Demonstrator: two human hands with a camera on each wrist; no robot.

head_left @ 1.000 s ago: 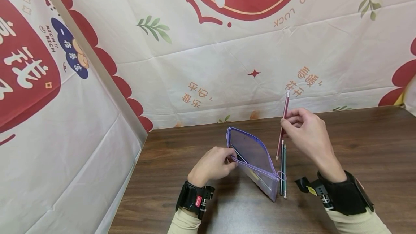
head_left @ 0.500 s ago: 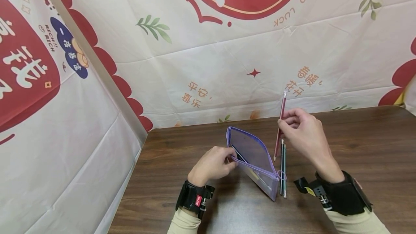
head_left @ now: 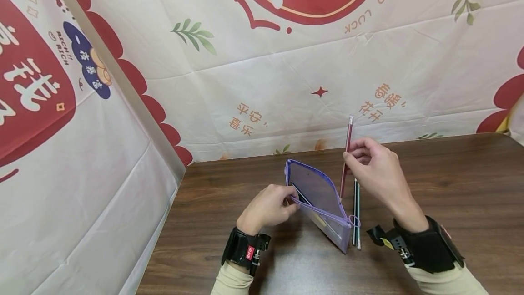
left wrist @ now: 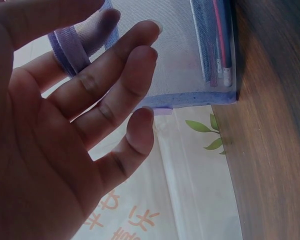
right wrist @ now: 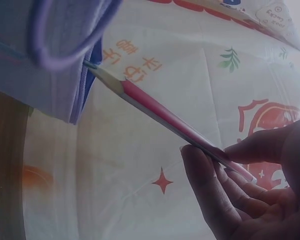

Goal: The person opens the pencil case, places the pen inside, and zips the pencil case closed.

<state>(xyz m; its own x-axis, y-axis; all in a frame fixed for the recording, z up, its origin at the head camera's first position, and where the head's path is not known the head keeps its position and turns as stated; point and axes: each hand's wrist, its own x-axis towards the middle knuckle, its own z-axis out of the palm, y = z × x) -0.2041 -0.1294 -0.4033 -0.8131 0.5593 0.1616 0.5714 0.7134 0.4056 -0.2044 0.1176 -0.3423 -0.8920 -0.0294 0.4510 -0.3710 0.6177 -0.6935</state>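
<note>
A see-through purple zip pencil case [head_left: 317, 185] stands unzipped on the table, with several pencils [left wrist: 222, 45] visible through its mesh in the left wrist view. My left hand [head_left: 270, 206] pinches the near edge of its mouth, the edge passing between thumb and fingers. In my right hand [head_left: 378, 167] a red pencil [head_left: 347, 149] is pinched between thumb and fingers, eraser end up. Its sharpened tip [right wrist: 105, 77] is right at the zipper edge in the right wrist view. Two dark pencils [head_left: 356, 213] lie on the table just right of the case, near its purple loop [head_left: 355, 221].
The brown wooden table [head_left: 196, 240] ends at the back against a white printed cloth [head_left: 245, 81]. A second cloth panel [head_left: 102, 172] stands along the left side. Both wrists wear black camera straps [head_left: 427, 245].
My right hand has moved a little left with the red pencil, bringing its tip from beside the loose pencils to the pencil case's edge. The left hand and case have stayed put.
</note>
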